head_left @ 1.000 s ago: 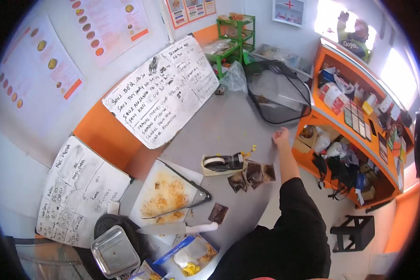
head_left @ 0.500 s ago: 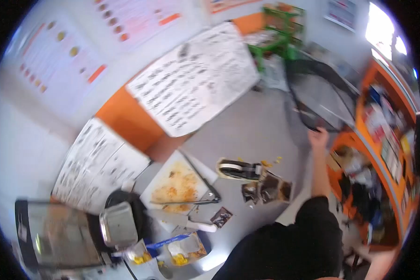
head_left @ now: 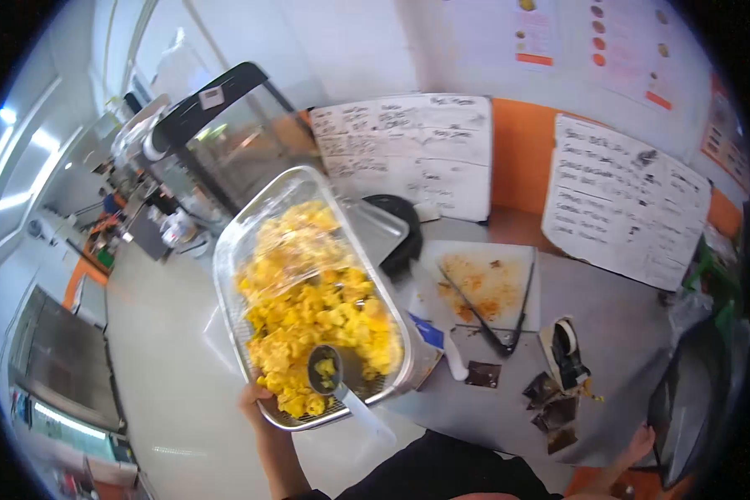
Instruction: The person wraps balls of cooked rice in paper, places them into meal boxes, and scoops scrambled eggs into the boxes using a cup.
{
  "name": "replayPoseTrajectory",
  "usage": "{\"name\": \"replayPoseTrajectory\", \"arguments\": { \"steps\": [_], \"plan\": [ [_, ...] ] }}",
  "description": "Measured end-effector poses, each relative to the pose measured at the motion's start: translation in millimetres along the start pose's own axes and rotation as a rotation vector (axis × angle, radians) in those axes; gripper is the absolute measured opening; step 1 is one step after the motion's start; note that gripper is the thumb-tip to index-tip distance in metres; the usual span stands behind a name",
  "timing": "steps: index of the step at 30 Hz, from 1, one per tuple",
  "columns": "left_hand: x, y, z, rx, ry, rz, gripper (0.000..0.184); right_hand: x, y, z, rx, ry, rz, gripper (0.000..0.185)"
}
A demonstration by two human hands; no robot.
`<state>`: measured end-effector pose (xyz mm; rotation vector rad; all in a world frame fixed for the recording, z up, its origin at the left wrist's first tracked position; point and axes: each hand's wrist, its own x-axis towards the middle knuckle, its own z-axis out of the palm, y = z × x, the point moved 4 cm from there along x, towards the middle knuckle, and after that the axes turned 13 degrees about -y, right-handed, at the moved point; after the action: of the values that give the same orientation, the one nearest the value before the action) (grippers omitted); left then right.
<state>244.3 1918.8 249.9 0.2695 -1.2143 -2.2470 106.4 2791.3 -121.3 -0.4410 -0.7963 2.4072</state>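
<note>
My left hand (head_left: 257, 402) grips the near left edge of a metal tray (head_left: 227, 310), its fingers partly hidden beneath. Yellow, lumpy food pieces (head_left: 321, 310) fill the tray, with clear plastic film over the far part. A scoop (head_left: 360, 415) with a dark bowl and a pale handle rests in the food at the near end. At the right, my right hand (head_left: 640, 443) is closed on the edge of a black mesh cover (head_left: 698, 396).
On the grey counter lie a stained cutting board (head_left: 518, 318) with black tongs (head_left: 498, 343), a white-handled knife (head_left: 454, 357), a tape dispenser (head_left: 565, 354) and several dark sachets (head_left: 557, 411). Written whiteboards (head_left: 629, 200) lean on the wall. A glass-sided case (head_left: 250, 158) stands behind the tray.
The view has swung left. The food-filled tray, held in my left hand, has come into view. My right hand stays at the mesh cover, which now appears lower at the right.
</note>
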Motion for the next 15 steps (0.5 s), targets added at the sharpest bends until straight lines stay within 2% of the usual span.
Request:
{"name": "replayPoseTrajectory", "arguments": {
  "steps": [1,3,6,7,9,11,12,13,14,15],
  "plan": [
    [12,-12,10,-0.019,-0.048,-0.065,0.071,-28,-2,37,0.002,0.068,0.005,0.034],
    [33,-45,38,-0.104,-0.128,-0.161,0.070,-98,8,167,0.051,0.135,0.016,0.034],
    [18,-106,120,-0.191,-0.202,-0.313,0.068,-90,-15,184,0.394,-0.899,0.034,0.041],
    [10,-123,148,-0.218,-0.228,-0.318,0.068,-88,-21,187,0.259,-0.812,-0.098,0.048],
    [-2,-185,163,-0.217,-0.340,-0.462,0.066,-87,-29,179,0.380,-0.843,-0.026,0.053],
    [-18,-237,203,-0.187,-0.417,-0.551,0.065,-83,-35,147,0.337,-0.690,0.008,0.058],
    [14,-209,197,-0.262,-0.484,-0.604,0.065,-132,-32,221,0.267,-0.666,-0.040,0.061],
    [-9,-257,250,-0.271,-0.569,-0.672,0.065,-116,-50,207,0.244,-0.589,-0.093,0.064],
    [-13,-274,271,-0.301,-0.648,-0.746,0.064,-122,-57,214,0.264,-0.548,-0.095,0.066],
    [-17,-293,283,-0.282,-0.601,-0.806,0.062,-130,-63,217,0.290,-0.495,-0.090,0.068]
  ]
}}
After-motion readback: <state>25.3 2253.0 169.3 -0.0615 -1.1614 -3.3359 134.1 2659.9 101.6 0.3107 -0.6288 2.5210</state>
